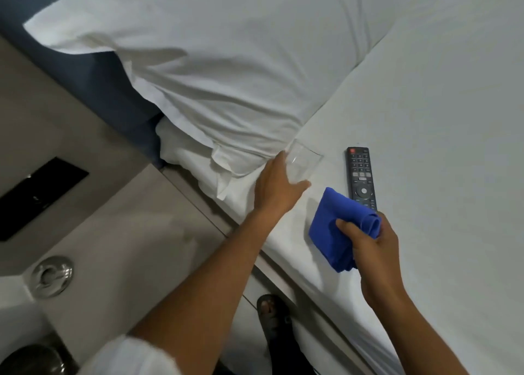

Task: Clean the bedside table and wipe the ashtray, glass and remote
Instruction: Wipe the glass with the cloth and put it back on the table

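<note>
A clear glass (304, 162) stands on the white bed sheet beside the pillow, and my left hand (276, 189) wraps around its near side. Just right of it a black remote (361, 177) lies flat on the sheet, buttons up. My right hand (368, 241) grips a folded blue cloth (338, 227) above the sheet, near the remote's lower end. A round metal ashtray (51, 276) sits on the beige bedside table (119, 233) at the left.
A large white pillow (226, 71) fills the top of the view against a blue headboard (113, 91). A black panel (37, 196) is set in the wall surface above the table. My sandalled foot (273, 315) stands on the floor by the bed edge.
</note>
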`<action>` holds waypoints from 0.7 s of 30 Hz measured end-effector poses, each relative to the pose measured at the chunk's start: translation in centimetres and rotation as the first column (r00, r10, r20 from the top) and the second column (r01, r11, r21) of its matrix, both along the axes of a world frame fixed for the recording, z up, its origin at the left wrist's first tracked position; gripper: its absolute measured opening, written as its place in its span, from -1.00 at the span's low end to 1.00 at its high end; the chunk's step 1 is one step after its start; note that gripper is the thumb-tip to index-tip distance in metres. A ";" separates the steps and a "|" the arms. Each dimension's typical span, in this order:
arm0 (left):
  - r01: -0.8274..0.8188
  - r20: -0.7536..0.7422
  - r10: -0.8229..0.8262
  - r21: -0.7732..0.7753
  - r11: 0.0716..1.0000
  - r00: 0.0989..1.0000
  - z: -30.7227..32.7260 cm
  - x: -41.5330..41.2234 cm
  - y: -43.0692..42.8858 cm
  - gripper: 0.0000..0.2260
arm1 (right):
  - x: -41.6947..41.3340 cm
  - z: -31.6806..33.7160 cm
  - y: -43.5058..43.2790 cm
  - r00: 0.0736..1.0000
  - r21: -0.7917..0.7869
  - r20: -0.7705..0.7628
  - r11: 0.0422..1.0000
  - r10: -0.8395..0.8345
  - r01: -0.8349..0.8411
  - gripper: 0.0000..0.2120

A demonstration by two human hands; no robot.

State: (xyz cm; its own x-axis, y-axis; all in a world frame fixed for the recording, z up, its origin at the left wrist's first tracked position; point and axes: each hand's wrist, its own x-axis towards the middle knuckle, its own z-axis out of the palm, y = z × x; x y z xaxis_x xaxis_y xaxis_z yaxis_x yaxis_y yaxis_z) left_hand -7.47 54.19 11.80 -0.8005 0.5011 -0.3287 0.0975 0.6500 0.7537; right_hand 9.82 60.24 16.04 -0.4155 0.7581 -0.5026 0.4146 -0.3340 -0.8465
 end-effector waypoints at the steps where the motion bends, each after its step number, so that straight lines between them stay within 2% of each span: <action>1: -0.162 0.208 0.137 0.110 0.981 0.969 0.4 0.8 -1.4 -0.29 | -0.4 0.0 -0.7 0.999 0.046 -0.004 0.998 0.046 -0.046 -0.79; 3: -0.443 0.582 0.260 0.195 0.875 0.771 1.1 2.7 -4.7 -0.34 | -1.5 0.1 -2.7 0.981 0.149 -0.044 0.972 0.191 -0.183 -0.74; 5: -0.569 0.777 0.243 0.174 0.804 0.580 1.1 4.4 -8.5 -0.44 | -3.0 0.2 -5.1 0.925 0.209 -0.092 0.915 0.369 -0.344 -0.61; 6: -0.597 0.822 0.221 0.169 0.784 0.524 1.0 5.0 -10.4 -0.50 | -3.7 0.1 -6.2 0.893 0.221 -0.103 0.886 0.437 -0.408 -0.57; 9: -0.680 0.866 0.238 0.149 0.717 0.441 1.2 6.5 -15.6 -0.54 | -5.6 -0.2 -8.6 0.832 0.182 -0.097 0.831 0.547 -0.525 -0.59; 12: -0.786 0.876 0.283 0.157 0.598 0.390 1.2 6.6 -20.0 -0.52 | -7.0 -0.1 -11.8 0.735 0.164 -0.086 0.737 0.673 -0.655 -0.63; 14: -0.856 0.879 0.322 0.164 0.490 0.352 1.2 6.1 -22.8 -0.60 | -7.3 0.0 -14.4 0.680 0.209 -0.044 0.673 0.731 -0.710 -0.64; 16: -0.918 0.886 0.366 0.143 0.370 0.285 1.2 5.6 -25.2 -0.70 | -6.9 -0.1 -17.1 0.691 0.185 -0.026 0.682 0.723 -0.707 -0.70; 19: -0.981 0.915 0.363 0.132 0.142 0.175 0.9 5.0 -28.0 -0.67 | -6.2 -0.2 -22.0 0.721 0.109 0.003 0.716 0.693 -0.690 -0.80; 21: -0.990 0.916 0.377 0.132 0.043 0.139 0.7 4.9 -29.5 -0.58 | -5.7 -0.2 -25.3 0.685 0.170 -0.002 0.675 0.728 -0.718 -0.70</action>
